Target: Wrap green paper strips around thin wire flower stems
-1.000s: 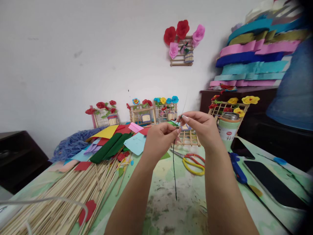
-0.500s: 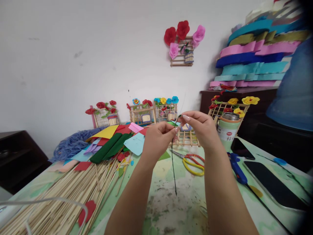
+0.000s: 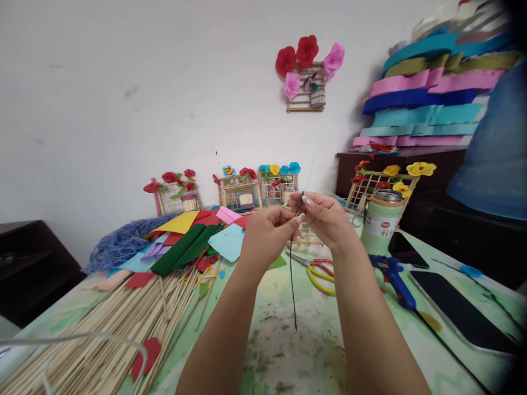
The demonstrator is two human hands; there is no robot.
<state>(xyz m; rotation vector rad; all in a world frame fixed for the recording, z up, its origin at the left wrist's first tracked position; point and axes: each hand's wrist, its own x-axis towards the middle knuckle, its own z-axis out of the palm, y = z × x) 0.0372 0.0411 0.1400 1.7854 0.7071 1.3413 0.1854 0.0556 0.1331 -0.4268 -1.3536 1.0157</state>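
Both my hands are raised over the table, fingertips meeting on a thin dark green wire stem (image 3: 292, 291) that hangs straight down from them. My left hand (image 3: 267, 233) pinches the stem near its top. My right hand (image 3: 327, 222) pinches the same spot from the right, thumb and forefinger closed on the stem's upper end. A finer bit of wire sticks up above the fingers. Just behind the hands lie yellow-and-red scissors (image 3: 323, 274) on the table.
A heap of bamboo sticks (image 3: 107, 340) fills the left. Coloured paper sheets (image 3: 185, 241) and blue yarn (image 3: 119, 241) lie behind it. A blue glue gun (image 3: 393, 280), a green jar (image 3: 381, 222), a tablet (image 3: 457, 310) and a phone sit right. Paper-flower frames (image 3: 247, 189) line the wall.
My right hand has moved left and closer to my left hand, so the fingertips now meet on the stem's top. The stem still hangs in the same place.
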